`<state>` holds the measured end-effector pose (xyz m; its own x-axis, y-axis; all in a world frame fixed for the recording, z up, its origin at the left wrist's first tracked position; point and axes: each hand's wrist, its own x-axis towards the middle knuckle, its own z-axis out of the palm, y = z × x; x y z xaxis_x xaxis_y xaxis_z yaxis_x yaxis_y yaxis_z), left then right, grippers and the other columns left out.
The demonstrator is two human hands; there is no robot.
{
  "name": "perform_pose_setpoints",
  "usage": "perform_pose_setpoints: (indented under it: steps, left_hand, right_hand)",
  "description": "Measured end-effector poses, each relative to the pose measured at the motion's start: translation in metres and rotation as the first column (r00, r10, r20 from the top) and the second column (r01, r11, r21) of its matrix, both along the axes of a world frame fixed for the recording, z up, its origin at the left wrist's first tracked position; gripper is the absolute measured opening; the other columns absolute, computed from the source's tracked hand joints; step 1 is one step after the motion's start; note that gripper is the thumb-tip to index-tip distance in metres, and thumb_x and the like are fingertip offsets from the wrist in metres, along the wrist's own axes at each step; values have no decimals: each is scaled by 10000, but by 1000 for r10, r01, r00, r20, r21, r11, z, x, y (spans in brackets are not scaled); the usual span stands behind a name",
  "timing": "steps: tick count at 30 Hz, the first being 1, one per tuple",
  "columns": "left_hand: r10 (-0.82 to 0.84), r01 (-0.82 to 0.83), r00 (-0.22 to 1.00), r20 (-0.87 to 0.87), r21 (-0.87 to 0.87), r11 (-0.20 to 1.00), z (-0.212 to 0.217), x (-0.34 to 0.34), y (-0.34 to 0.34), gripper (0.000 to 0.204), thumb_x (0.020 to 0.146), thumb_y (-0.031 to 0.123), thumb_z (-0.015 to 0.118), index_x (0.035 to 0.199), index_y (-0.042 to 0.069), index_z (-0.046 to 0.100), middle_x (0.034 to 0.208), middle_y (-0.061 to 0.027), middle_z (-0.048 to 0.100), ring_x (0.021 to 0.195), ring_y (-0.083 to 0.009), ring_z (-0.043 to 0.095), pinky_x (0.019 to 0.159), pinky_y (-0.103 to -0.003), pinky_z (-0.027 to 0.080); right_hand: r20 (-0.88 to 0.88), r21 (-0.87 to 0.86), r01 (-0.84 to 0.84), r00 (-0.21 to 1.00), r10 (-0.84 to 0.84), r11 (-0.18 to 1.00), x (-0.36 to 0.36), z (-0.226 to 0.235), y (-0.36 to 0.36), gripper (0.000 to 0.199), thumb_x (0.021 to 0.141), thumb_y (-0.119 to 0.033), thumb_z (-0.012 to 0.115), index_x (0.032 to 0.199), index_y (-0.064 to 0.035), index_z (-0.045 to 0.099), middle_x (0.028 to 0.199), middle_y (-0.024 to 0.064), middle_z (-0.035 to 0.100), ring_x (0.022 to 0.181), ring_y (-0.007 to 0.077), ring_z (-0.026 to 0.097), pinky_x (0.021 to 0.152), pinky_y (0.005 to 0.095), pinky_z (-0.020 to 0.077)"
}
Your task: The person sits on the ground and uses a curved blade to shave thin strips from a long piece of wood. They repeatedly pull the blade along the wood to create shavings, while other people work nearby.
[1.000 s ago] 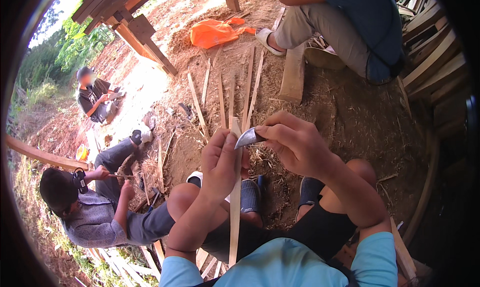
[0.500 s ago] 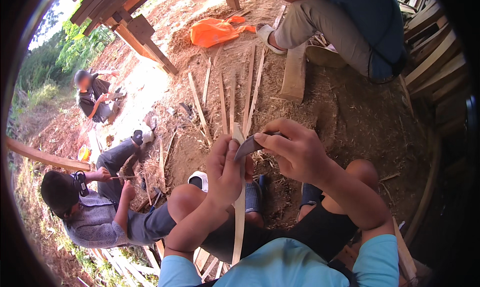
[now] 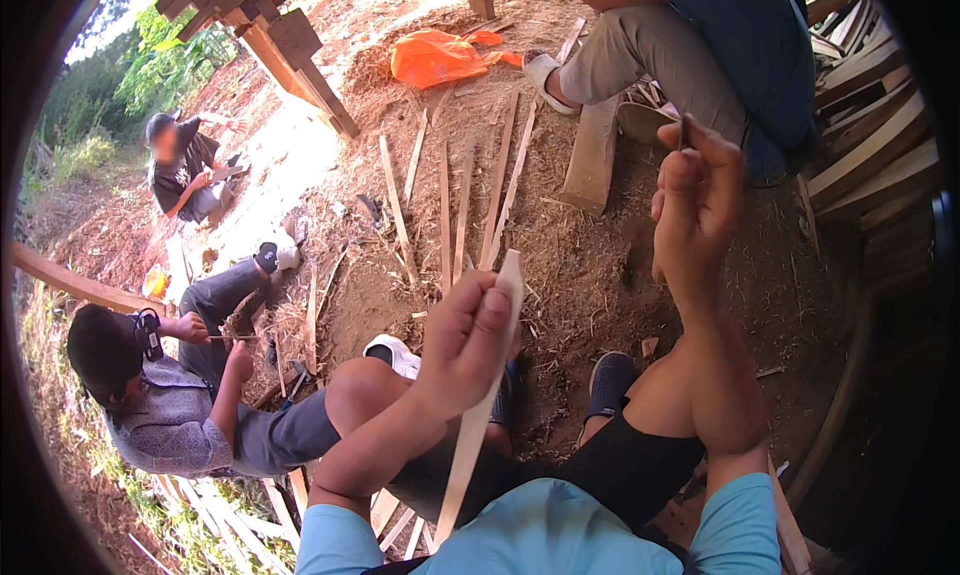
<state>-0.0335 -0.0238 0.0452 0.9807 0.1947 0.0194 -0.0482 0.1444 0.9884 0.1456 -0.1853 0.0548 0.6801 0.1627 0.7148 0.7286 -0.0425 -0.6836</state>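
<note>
My left hand (image 3: 455, 350) is closed around a long pale wooden strip (image 3: 472, 445) in front of my body. The strip's narrowed tip sticks out above the fist, and its lower end slants down toward my light-blue shirt. Raised off to the right, my right hand (image 3: 697, 215) grips a knife (image 3: 684, 132). The dark blade shows nearly edge-on above the fingers, apart from the strip. Most of the handle is hidden in the palm.
Several thin wooden strips (image 3: 397, 210) lie on the shaving-covered dirt ahead, near a wooden block (image 3: 593, 160) and an orange plastic bag (image 3: 435, 60). Co-workers sit close at left (image 3: 165, 415) and upper right (image 3: 735, 55); another sits farther off. Stacked wood (image 3: 870, 150) stands at right.
My right hand has lifted the knife away from the strip, up and to the right. My left hand has shifted slightly, turning the strip so its tip leans right.
</note>
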Motion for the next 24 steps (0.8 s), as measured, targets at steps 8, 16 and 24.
perform_pose_setpoints:
  steps: [8,16,24]
  left_hand:
    - [-93,-18,960,-263,-389,921,21,4,27,262,1020,307,373,1033,65,473,661,-72,568,441,-133,533,407,-213,432]
    - [0,-71,978,-207,-339,938,20,2,29,289,1005,309,374,911,63,492,517,-54,487,307,-126,408,294,-214,329]
    - [138,-184,971,-196,-239,953,8,-7,16,305,1015,341,348,926,79,476,514,-26,438,335,-91,360,290,-218,270]
  right_hand:
    - [20,-298,-375,917,399,878,-52,-13,31,184,853,-62,615,1038,-55,614,883,109,604,753,298,632,628,361,504]
    - [-7,-280,-426,897,442,860,-62,-13,36,202,836,-51,625,1038,-58,628,884,97,604,741,277,632,627,351,508]
    - [-33,-347,-398,910,413,849,-74,-13,39,195,832,-17,631,1027,-17,637,903,124,601,748,274,630,633,335,503]
